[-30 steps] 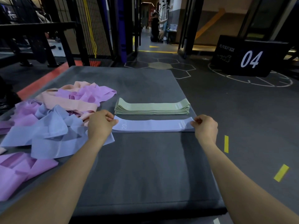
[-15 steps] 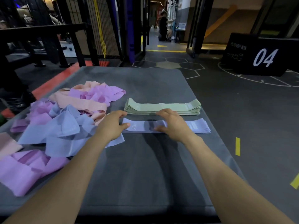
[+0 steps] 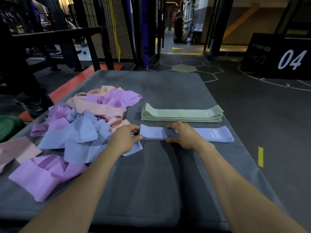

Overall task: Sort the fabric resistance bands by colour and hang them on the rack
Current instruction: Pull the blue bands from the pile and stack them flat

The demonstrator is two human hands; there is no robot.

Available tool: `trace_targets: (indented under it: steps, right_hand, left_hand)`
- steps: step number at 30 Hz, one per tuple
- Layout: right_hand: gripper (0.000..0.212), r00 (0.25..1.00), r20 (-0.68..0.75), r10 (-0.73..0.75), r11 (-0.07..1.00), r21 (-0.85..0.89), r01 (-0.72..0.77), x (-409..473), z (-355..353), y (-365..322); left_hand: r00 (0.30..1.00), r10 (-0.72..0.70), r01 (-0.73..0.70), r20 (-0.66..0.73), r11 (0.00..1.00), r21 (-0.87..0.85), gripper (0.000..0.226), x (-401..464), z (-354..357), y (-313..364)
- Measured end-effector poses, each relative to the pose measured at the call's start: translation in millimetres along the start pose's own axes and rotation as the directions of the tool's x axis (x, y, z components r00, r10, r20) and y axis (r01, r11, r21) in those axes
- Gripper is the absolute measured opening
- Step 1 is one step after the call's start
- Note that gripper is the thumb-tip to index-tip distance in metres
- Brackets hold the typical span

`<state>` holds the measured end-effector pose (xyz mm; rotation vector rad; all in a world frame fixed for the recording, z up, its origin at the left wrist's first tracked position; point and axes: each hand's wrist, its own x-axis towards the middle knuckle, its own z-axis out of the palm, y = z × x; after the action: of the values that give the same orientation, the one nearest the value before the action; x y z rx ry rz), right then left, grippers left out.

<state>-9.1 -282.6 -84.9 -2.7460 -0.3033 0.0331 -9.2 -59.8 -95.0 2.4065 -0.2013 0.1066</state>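
A flat stack of blue-lilac bands (image 3: pixel 213 134) lies across the grey mat (image 3: pixel 151 182), marked "20" near its left end. My left hand (image 3: pixel 125 138) pinches that left end. My right hand (image 3: pixel 183 135) lies over the middle of the stack, fingers on top and thumb at its near edge. Just behind sits a neat stack of green bands (image 3: pixel 182 113). To the left is a loose heap of bands: blue (image 3: pixel 80 133), purple (image 3: pixel 116 100), peach (image 3: pixel 94 106), with more purple (image 3: pixel 42 175) near the front.
The mat's right edge drops to a dark gym floor with yellow marks (image 3: pixel 260 156). A black box marked "04" (image 3: pixel 277 56) stands at the far right. A black metal frame (image 3: pixel 67 41) rises at the back left. A person (image 3: pixel 179 29) crouches far down the corridor.
My right hand has moved from the band's right end to its middle. My left hand stays at the left end. The view has shifted a little.
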Motion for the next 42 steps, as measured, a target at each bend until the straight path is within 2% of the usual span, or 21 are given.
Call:
trace_targets:
  steps: [6, 9, 14, 17, 20, 22, 26, 29, 33, 37, 39, 42]
  right_hand:
    - [0.062, 1.000, 0.011, 0.014, 1.000, -0.022, -0.014, 1, 0, -1]
    - [0.061, 1.000, -0.021, -0.008, 0.999, -0.049, 0.007, 0, -1, -10]
    - [0.043, 0.988, -0.077, -0.136, 0.987, 0.073, 0.141, -1, 8, -46]
    - [0.038, 0.979, -0.043, -0.200, 0.973, 0.108, 0.204, -3, 15, -73]
    - [0.022, 0.967, -0.003, -0.256, 0.962, 0.101, 0.255, -6, 23, -96]
    - [0.027, 0.970, 0.012, -0.242, 0.966, 0.096, 0.240, -10, 25, -108]
    - [0.045, 0.976, 0.023, -0.216, 0.974, -0.060, 0.217, -17, 34, -122]
    - [0.032, 0.977, -0.008, -0.213, 0.970, -0.122, 0.211, -18, 44, -128]
    - [0.015, 0.988, -0.105, -0.112, 0.990, 0.077, 0.120, -17, 33, -139]
    - [0.028, 0.975, -0.207, -0.077, 0.934, 0.326, 0.143, -22, 11, -144]
    - [0.021, 0.966, -0.253, -0.048, 0.876, 0.455, 0.163, -26, 2, -146]
    - [0.024, 0.959, -0.279, 0.054, 0.698, 0.697, 0.163, -36, -11, -147]
  left_hand:
    - [1.000, 0.000, 0.000, 0.000, 0.999, 0.032, 0.030, 0, 0, 0]
    - [0.997, 0.055, -0.048, -0.059, 0.994, 0.100, 0.030, -2, -9, 2]
    - [0.991, 0.082, -0.067, -0.109, 0.988, 0.139, 0.028, -19, -28, -1]
    - [0.988, 0.081, -0.058, -0.133, 0.984, 0.170, 0.027, -35, -42, -8]
    - [0.984, 0.087, -0.059, -0.156, 0.983, 0.176, 0.027, -51, -55, -19]
    - [0.984, 0.078, -0.052, -0.163, 0.987, 0.154, 0.028, -60, -63, -25]
    - [0.989, 0.064, -0.048, -0.132, 0.991, 0.123, 0.029, -73, -72, -30]
    - [0.990, 0.070, -0.056, -0.126, 0.992, 0.112, 0.029, -79, -75, -31]
    - [0.986, 0.058, -0.044, -0.155, 0.995, 0.094, 0.030, -81, -81, -28]
    - [0.981, 0.056, -0.046, -0.185, 0.997, 0.057, 0.032, -81, -84, -20]
    - [0.979, 0.055, -0.051, -0.195, 0.998, 0.021, 0.033, -83, -85, -15]
    - [0.977, 0.067, -0.072, -0.203, 0.997, -0.017, 0.034, -84, -84, -7]
